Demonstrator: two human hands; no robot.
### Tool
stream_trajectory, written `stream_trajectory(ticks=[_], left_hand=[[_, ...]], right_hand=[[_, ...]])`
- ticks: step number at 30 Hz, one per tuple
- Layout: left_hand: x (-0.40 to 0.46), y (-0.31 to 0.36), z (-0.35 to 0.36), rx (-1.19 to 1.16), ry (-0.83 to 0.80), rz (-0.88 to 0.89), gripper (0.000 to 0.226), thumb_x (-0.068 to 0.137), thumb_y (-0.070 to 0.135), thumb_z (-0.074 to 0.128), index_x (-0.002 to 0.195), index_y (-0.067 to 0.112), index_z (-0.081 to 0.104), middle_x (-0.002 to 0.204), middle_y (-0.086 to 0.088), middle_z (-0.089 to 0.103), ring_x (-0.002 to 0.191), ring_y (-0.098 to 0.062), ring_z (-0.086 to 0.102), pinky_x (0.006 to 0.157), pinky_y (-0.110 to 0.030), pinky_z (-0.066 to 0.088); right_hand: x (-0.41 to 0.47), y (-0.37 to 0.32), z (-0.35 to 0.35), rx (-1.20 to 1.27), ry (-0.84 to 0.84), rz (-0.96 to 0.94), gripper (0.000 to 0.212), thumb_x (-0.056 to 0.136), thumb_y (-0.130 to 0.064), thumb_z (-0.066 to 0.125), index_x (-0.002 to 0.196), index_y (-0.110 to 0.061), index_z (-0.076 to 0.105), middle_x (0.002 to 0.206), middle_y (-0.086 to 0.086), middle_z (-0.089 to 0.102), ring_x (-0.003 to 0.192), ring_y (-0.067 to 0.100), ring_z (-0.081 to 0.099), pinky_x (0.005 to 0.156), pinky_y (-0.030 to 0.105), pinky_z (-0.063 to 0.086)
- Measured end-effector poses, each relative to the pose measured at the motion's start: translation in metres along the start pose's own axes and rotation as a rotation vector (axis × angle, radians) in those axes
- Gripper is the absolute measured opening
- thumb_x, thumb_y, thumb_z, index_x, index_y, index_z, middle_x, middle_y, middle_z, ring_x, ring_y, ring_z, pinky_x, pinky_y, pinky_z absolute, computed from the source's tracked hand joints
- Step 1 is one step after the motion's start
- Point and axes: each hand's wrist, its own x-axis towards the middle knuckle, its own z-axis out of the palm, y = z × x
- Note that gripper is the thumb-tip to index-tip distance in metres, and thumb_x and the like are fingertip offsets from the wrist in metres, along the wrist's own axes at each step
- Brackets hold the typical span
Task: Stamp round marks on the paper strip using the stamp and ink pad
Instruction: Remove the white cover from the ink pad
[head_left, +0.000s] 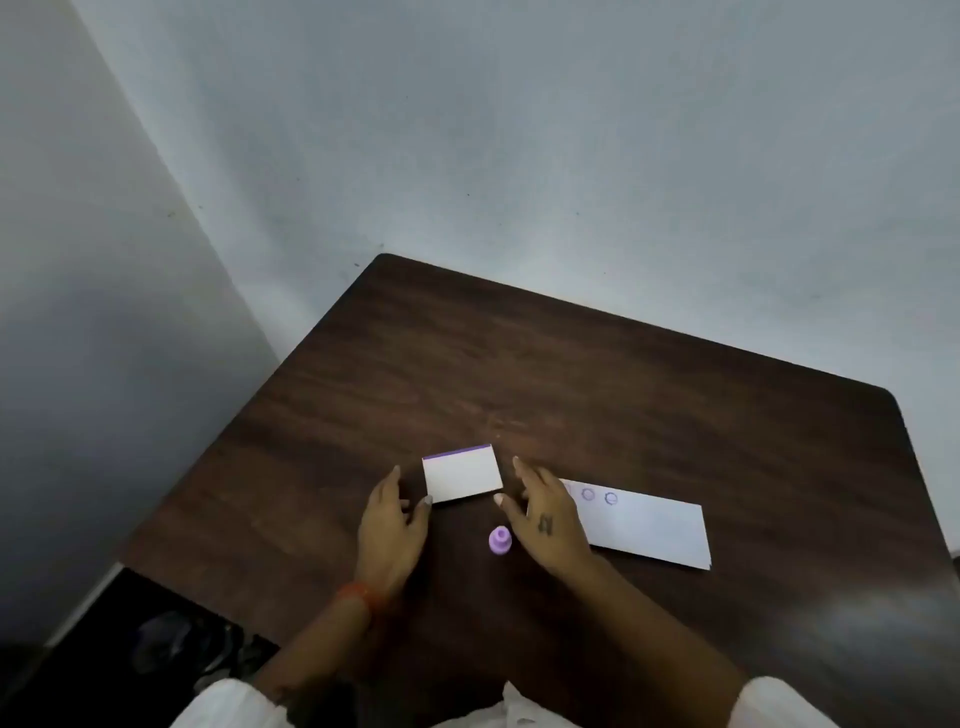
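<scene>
on the dark table (571, 374) i see my left hand (392, 525) and right hand (545, 519) spread wide, empty, either side of the closed ink pad (461, 474). between them the purple stamp (500, 541) stands upright, and the paper strip (649, 527) with round marks lies just right of my right hand.

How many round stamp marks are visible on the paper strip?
2 clear marks, side by side near the paper strip's left end; the right hand may hide another.

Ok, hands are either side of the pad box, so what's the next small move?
Probably open the pad box: it looks closed, both hands flank it empty, and the stamp stands untouched nearby.
</scene>
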Motion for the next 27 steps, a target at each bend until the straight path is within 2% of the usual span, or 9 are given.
stream_trajectory(ticks=[2,6,9,12,14,20,27], left_hand=[[0.004,0.004,0.001,-0.037,0.016,-0.041,0.057,0.086,0.016,0.06,0.136,0.003,0.036,0.141,-0.017,0.041,0.103,-0.024,0.059,0.096,-0.036,0.043],[0.013,0.007,0.01,-0.033,-0.002,-0.109,0.055,0.085,0.015,0.062,0.134,0.003,0.039,0.138,-0.018,0.044,0.107,-0.028,0.058,0.101,-0.042,0.041],[0.017,0.015,0.014,-0.042,0.0,-0.134,0.053,0.085,0.012,0.062,0.133,0.002,0.041,0.135,-0.018,0.043,0.097,-0.026,0.061,0.098,-0.038,0.043],[0.02,0.018,0.019,-0.036,-0.011,-0.129,0.048,0.085,0.011,0.061,0.131,0.006,0.045,0.129,-0.018,0.046,0.096,-0.024,0.06,0.094,-0.033,0.042],[0.022,0.017,0.02,-0.032,-0.018,-0.125,0.044,0.086,0.011,0.06,0.128,0.009,0.049,0.124,-0.017,0.048,0.098,-0.024,0.057,0.092,-0.029,0.04],[0.022,0.019,0.027,-0.047,0.01,-0.182,0.045,0.087,0.013,0.059,0.13,0.005,0.047,0.127,-0.017,0.048,0.109,-0.027,0.053,0.097,-0.033,0.04],[0.018,0.021,0.023,-0.077,0.089,-0.19,0.046,0.087,0.013,0.059,0.129,0.002,0.046,0.127,-0.017,0.046,0.107,-0.027,0.053,0.095,-0.032,0.04]], right_hand=[[0.009,-0.002,0.001,-0.002,-0.053,0.04,0.057,0.089,-0.033,0.053,0.139,-0.014,0.032,0.144,0.011,0.04,0.125,0.025,0.045,0.106,0.039,0.039],[0.025,-0.007,0.002,-0.035,-0.081,0.083,0.051,0.09,-0.028,0.054,0.135,-0.011,0.039,0.138,0.012,0.046,0.118,0.026,0.051,0.102,0.037,0.042],[0.034,-0.011,0.004,-0.039,-0.064,0.08,0.046,0.089,-0.023,0.056,0.131,-0.011,0.045,0.13,0.012,0.053,0.112,0.025,0.055,0.098,0.033,0.044],[0.039,-0.012,0.007,-0.043,-0.047,0.069,0.041,0.087,-0.02,0.057,0.128,-0.015,0.051,0.123,0.012,0.057,0.106,0.025,0.057,0.093,0.03,0.044],[0.041,-0.012,0.008,-0.043,-0.034,0.082,0.041,0.087,-0.018,0.058,0.128,-0.015,0.051,0.123,0.011,0.057,0.105,0.024,0.058,0.093,0.03,0.045],[0.04,-0.011,0.012,-0.029,0.001,0.117,0.041,0.086,-0.018,0.059,0.126,-0.012,0.052,0.124,0.01,0.057,0.106,0.023,0.058,0.093,0.03,0.047],[0.038,-0.025,0.012,-0.014,0.109,0.068,0.042,0.087,-0.017,0.058,0.128,-0.01,0.049,0.124,0.01,0.057,0.11,0.022,0.056,0.092,0.025,0.043]])
